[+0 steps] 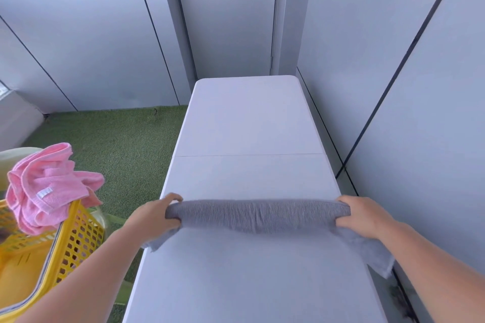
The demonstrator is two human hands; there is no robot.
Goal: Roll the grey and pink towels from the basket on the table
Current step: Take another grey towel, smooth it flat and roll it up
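Note:
A grey towel [258,215] lies across the white table [249,118], partly wound into a roll that spans the table's width. My left hand [154,215] grips the roll's left end and my right hand [363,214] grips its right end. Loose grey corners hang out under both wrists, over the table's side edges. A pink towel [47,186] is heaped crumpled on the rim of the yellow basket [78,238] at the left of the table.
The long white table runs away from me toward a closed grey door [225,13]. A grey wall stands close along the table's right side. Green artificial turf [118,144] covers the floor on the left.

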